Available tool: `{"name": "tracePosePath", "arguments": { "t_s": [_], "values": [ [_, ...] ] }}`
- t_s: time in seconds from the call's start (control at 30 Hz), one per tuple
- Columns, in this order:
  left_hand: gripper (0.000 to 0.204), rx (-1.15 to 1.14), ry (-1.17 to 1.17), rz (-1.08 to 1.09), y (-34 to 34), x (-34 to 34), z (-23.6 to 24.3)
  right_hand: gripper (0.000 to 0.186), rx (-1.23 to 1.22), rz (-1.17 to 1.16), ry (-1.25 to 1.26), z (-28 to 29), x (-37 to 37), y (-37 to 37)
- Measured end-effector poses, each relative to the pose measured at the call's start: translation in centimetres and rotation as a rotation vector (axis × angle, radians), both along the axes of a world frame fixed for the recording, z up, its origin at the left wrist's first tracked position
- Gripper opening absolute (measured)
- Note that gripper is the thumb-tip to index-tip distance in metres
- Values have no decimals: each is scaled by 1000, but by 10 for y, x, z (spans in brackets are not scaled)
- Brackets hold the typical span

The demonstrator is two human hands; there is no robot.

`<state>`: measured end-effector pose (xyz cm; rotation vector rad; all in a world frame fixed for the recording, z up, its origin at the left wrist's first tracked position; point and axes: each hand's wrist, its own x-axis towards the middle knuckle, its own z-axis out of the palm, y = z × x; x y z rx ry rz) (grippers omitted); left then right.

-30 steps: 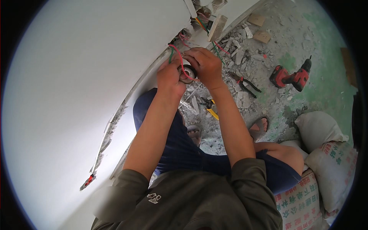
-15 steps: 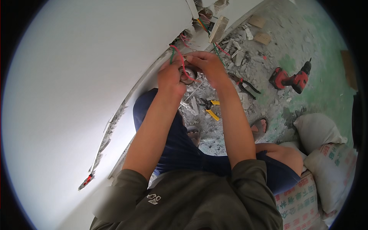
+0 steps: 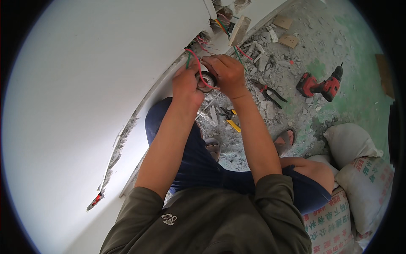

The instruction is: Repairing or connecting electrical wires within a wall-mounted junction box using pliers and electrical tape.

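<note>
My left hand [image 3: 185, 86] is closed at the wall's foot, with a green wire [image 3: 188, 62] from the wall running into its fingers. A red wire [image 3: 197, 63] loops out of the same hole and hangs across the fingers, its free end by the palm. Between my hands sits a roll of black tape [image 3: 207, 81]; which hand bears it I cannot tell. My right hand [image 3: 230, 75] is closed too, its thumb and fingertips pinched together close to the left fingertips. What lies inside that pinch is hidden.
More wires [image 3: 202, 41] poke from broken wall openings, beside a dangling pale socket plate [image 3: 240, 31]. On the rubble lie pliers [image 3: 270, 94], a yellow-handled tool [image 3: 232, 123] and a red cordless drill [image 3: 321, 86]. Filled sacks [image 3: 353, 146] stand at right. A red-black tool [image 3: 95, 200] is at lower left.
My right hand has shifted slightly left and its fingers have curled further in. More of the tape roll shows between the hands. The left hand keeps nearly the same place.
</note>
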<state>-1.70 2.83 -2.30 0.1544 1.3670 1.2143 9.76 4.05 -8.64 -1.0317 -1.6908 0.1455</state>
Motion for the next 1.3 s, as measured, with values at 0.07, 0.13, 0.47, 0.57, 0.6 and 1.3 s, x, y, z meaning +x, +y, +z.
{"name": "tracePosePath", "arguments": {
  "t_s": [0.07,0.13,0.47,0.57,0.6,1.3],
  "values": [
    [25,15,-16,-17,-1,-2,0,17,1,22,52,2,-2,1],
    [25,27,-34,-37,-1,-2,1,13,-139,26,129,3,-7,-2],
    [25,-21,86,-46,-1,-7,2,22,-1227,350,834,-13,49,-13],
    [24,-40,71,-65,0,-2,1,17,-1160,-222,294,-93,116,-42],
    [22,-43,65,-61,2,-2,0,18,-1134,-399,-71,-104,130,-53],
    [11,-11,110,-35,0,1,3,40,-1054,-154,-1210,-105,150,-75]
  ]
}}
